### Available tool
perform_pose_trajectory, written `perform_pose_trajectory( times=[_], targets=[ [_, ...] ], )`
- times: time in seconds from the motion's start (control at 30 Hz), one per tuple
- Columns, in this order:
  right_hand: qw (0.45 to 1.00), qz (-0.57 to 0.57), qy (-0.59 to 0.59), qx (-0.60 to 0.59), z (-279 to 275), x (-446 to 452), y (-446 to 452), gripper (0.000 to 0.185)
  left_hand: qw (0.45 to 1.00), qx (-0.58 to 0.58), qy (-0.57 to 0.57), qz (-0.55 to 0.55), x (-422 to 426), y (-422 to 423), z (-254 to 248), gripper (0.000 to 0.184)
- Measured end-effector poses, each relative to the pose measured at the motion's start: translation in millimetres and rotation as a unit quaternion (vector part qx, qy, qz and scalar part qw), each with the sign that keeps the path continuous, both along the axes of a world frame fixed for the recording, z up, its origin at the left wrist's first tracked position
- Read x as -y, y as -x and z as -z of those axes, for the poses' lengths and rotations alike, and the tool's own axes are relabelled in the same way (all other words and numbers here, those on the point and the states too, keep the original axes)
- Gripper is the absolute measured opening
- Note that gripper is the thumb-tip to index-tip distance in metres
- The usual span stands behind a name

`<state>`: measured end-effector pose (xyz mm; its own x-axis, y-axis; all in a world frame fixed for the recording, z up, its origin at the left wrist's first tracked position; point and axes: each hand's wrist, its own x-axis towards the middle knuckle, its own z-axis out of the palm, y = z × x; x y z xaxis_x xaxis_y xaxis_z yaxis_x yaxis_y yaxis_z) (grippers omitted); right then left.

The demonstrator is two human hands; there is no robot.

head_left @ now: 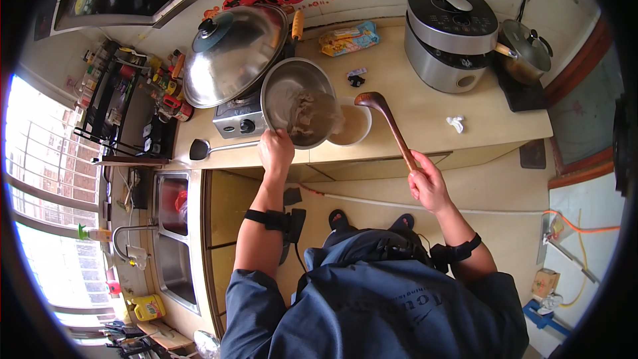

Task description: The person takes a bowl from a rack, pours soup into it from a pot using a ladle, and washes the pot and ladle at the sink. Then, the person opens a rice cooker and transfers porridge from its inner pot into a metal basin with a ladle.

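In the head view my left hand [276, 151] is closed on the near rim of a steel bowl [278, 86]. The bowl is tilted to the right, with cloudy liquid and pale pieces inside. Liquid runs over its right edge into a white bowl [367, 118], which stands on the counter holding brownish liquid and is partly hidden by the steel one. My right hand [429, 183] is wrapped around the handle of a brown wooden ladle [392, 126]. The ladle's head is raised just right of the white bowl, apart from it.
A lidded wok [229, 53] sits on a gas stove [232, 123] at left, with a spatula [201, 149] in front. A pressure cooker [448, 40], a small lidded pot [525, 53], a wipes packet [349, 38] and crumpled tissue [455, 123] are on the counter [412, 103]. Sinks [174, 252] lie left.
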<state>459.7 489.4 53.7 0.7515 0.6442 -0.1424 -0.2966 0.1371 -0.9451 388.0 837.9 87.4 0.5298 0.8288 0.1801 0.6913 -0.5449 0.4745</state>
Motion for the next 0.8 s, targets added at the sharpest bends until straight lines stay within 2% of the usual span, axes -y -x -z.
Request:
perform_pose_trajectory(
  times=[0.03,0.4,0.5,0.57,0.6,0.63,0.7,0.8],
  targets=[
    [1.0,-0.001,-0.001,-0.002,0.4,0.8,-0.2,0.045,0.999,0.005,-0.036,0.008,4.5,-0.8,-3.7,0.033],
    [1.0,-0.001,0.003,-0.003,3.0,5.0,-3.1,0.045,0.993,0.044,-0.097,0.044,16.2,-10.6,-5.8,0.023],
    [0.999,-0.008,0.023,0.041,9.6,-2.9,-8.7,0.045,0.992,0.048,-0.106,0.051,16.6,-11.8,-4.2,0.022],
    [0.992,-0.024,0.03,0.117,9.0,-19.4,-17.1,0.045,0.991,0.051,-0.113,0.056,15.7,-11.6,-0.9,0.022],
    [0.987,-0.035,0.069,0.142,2.8,-28.6,-21.5,0.046,0.988,0.053,-0.128,0.065,14.3,-12.1,1.9,0.023],
    [0.987,-0.035,0.068,0.141,-2.3,-40.1,-26.1,0.046,0.985,0.057,-0.143,0.074,13.7,-12.2,2.7,0.024],
    [0.973,-0.036,0.082,0.213,-12.5,-64.5,-34.1,0.045,0.987,0.046,-0.132,0.084,18.8,-11.9,-6.1,0.024],
    [0.974,-0.023,0.043,0.221,-4.1,-104.0,-43.9,0.045,0.986,0.047,-0.135,0.09,16.5,-12.1,-0.1,0.023]
  ],
)
